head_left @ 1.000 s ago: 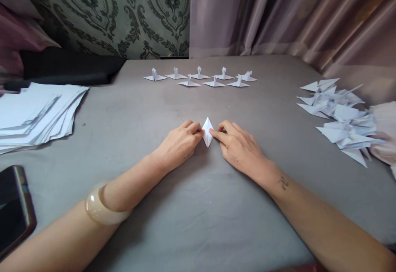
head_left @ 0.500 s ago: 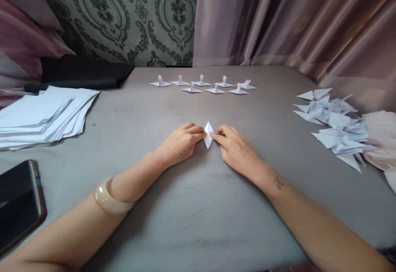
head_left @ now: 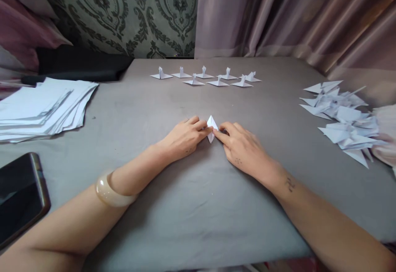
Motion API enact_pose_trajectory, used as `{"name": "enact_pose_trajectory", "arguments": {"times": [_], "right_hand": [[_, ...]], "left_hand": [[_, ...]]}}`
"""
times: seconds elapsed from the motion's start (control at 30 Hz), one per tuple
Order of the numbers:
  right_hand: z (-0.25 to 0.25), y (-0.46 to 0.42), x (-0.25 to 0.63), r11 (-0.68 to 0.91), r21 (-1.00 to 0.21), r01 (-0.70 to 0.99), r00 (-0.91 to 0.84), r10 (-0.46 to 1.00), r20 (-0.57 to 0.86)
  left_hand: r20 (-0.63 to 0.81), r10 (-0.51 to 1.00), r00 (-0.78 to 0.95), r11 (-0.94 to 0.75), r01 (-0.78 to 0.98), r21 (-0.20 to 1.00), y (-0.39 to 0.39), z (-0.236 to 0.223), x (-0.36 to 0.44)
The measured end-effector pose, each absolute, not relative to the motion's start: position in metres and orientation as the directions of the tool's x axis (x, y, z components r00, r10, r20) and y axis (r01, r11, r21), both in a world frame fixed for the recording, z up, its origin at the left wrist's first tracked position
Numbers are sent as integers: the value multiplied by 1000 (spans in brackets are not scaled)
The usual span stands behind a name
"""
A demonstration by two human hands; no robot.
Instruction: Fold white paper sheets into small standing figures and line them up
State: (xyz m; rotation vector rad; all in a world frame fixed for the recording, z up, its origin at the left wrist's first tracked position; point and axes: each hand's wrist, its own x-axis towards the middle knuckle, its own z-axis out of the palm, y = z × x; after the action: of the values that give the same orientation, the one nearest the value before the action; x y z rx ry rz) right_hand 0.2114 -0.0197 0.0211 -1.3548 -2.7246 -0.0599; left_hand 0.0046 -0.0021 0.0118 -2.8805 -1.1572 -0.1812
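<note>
A small white paper folded into a narrow diamond (head_left: 210, 121) lies on the grey cloth between my hands, one point away from me and one toward me. My left hand (head_left: 187, 137) pinches its left side, with the thumb and forefinger reaching across to its middle. From the right, my right hand (head_left: 244, 143) presses the other edge with a fingertip, its fingers curled together. The two hands' fingertips nearly meet over the paper and cover its centre. A pale bangle (head_left: 113, 191) sits on my left forearm.
Several folded paper birds (head_left: 193, 80) stand in two rows toward the back. More folded white pieces (head_left: 346, 117) are heaped at the right. On the left are a stack of white paper (head_left: 46, 111), a phone (head_left: 21, 198) and a black cloth (head_left: 83, 64).
My left fingers have moved inward from the left edge onto the middle of the folded paper. The right fingertip stays at its right side. The whole view has shifted slightly.
</note>
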Motion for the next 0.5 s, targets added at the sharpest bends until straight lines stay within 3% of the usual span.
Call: {"name": "enact_pose_trajectory", "arguments": {"times": [0.13,0.27,0.5], "right_hand": [[25,-24,210,634,89,768,-640,767,53],[29,-33,207,637,114,762,-641,767,0],[41,-43,206,648,58,759,-643,761,-92]], "left_hand": [[76,690,720,-718,694,-52,-4,14,8],[59,691,721,-716,693,-87,-6,15,10],[71,701,709,-711,703,0,-8,18,9]]}}
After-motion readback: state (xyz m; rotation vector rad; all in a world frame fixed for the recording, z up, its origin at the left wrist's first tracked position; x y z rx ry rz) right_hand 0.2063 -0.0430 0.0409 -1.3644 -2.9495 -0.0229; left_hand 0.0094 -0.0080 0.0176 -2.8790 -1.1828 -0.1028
